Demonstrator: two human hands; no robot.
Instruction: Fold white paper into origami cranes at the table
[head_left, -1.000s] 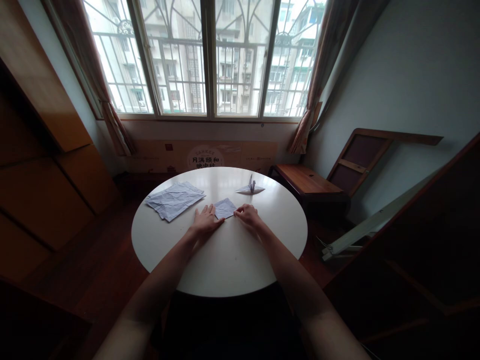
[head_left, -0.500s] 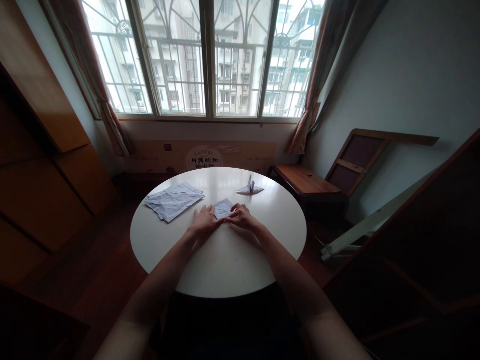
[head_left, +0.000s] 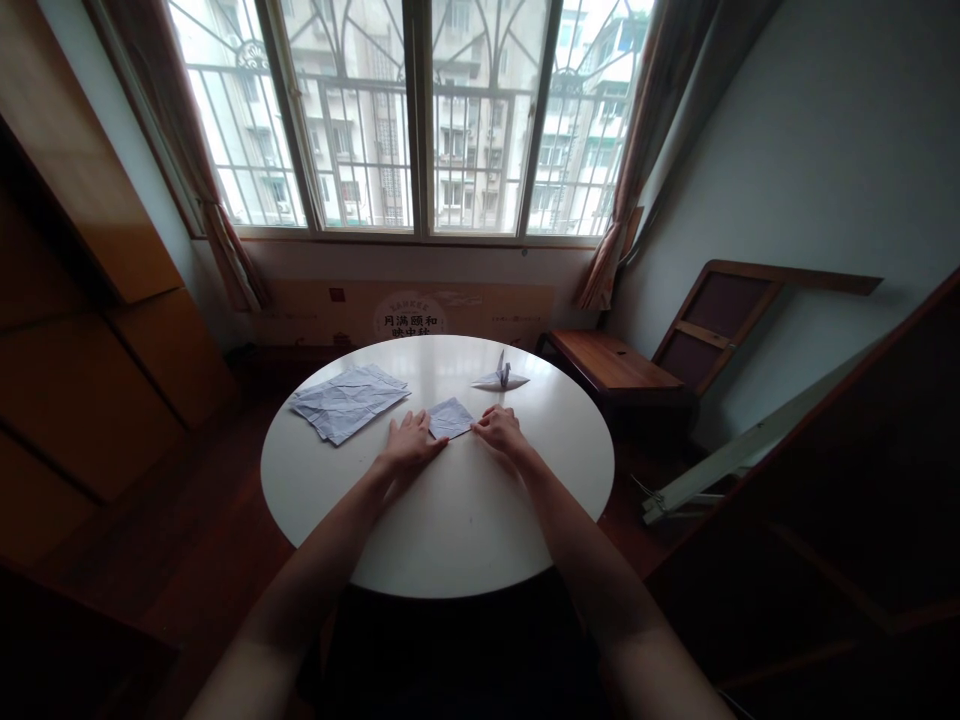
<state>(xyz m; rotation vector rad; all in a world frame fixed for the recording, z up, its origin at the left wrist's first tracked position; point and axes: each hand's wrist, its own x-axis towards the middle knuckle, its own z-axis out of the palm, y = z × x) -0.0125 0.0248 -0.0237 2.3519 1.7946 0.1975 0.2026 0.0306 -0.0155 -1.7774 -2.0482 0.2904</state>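
A small folded sheet of grey-blue paper (head_left: 451, 416) lies on the round white table (head_left: 442, 520), creases running across it. My left hand (head_left: 409, 440) rests flat over its left side, fingers spread and thumb along the near edge. At the paper's right corner, my right hand (head_left: 500, 430) has its fingers curled, with thumb and fingertips pinched together at the edge. Beyond the right hand stands a folded paper crane (head_left: 502, 375). Several larger creased sheets of paper (head_left: 351, 398) lie stacked to the left of my left hand.
A low wooden bench (head_left: 611, 360) stands beyond the table on the right. Past it, a wooden frame (head_left: 701, 320) leans by the wall. Wooden cabinets (head_left: 150, 350) rise on the left, and a barred window (head_left: 420, 130) lies ahead.
My right hand has slid right, from near my left thumb to the paper's right corner, uncovering more of the paper. My left hand stays in place.
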